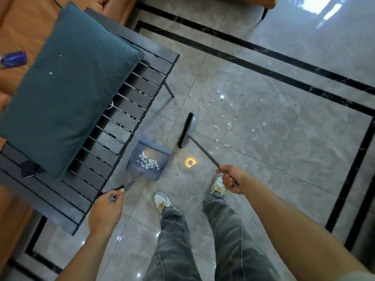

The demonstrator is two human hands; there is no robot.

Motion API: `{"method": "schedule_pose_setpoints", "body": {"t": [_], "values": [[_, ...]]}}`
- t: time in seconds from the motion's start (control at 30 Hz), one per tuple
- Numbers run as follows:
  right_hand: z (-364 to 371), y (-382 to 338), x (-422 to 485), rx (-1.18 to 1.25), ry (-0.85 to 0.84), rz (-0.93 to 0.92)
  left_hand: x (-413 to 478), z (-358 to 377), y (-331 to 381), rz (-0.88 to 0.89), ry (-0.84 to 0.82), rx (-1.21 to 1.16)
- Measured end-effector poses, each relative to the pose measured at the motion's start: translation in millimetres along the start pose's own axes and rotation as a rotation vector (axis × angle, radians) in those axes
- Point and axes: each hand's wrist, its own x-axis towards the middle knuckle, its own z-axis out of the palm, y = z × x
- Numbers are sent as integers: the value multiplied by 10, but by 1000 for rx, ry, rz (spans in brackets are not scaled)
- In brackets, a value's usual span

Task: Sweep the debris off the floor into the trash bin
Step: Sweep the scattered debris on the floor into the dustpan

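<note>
My left hand (108,203) grips the long handle of a grey dustpan (149,162), which rests on the tiled floor beside the table and holds a pile of white paper scraps (147,161). In my right hand (230,180) is the handle of a grey broom (187,130); its black bristles stand on the floor just right of the dustpan's mouth. More white scraps (228,125) lie scattered over the floor to the right of the broom head and beyond it. No trash bin is in view.
A dark slatted table (129,110) with a teal cushion (67,88) stands at the left, its leg (169,90) close to the broom. An orange sofa (22,23) lies behind it. My feet (162,201) stand just behind the dustpan.
</note>
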Motion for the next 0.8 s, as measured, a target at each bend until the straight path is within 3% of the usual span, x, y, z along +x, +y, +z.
{"method": "schedule_pose_setpoints", "body": {"t": [0.27,0.5,0.67,0.8], "values": [[-843,661,-369,246,162,13,69,57,199,83,-48,38],[-1061,1116,-897,371,83,-22,144,122,530,225,-129,76],[-1046,656,-702,389,22,-153,122,182,705,259,-151,111],[-920,47,-278,505,-9,-149,38,248,791,279,-156,146]]}}
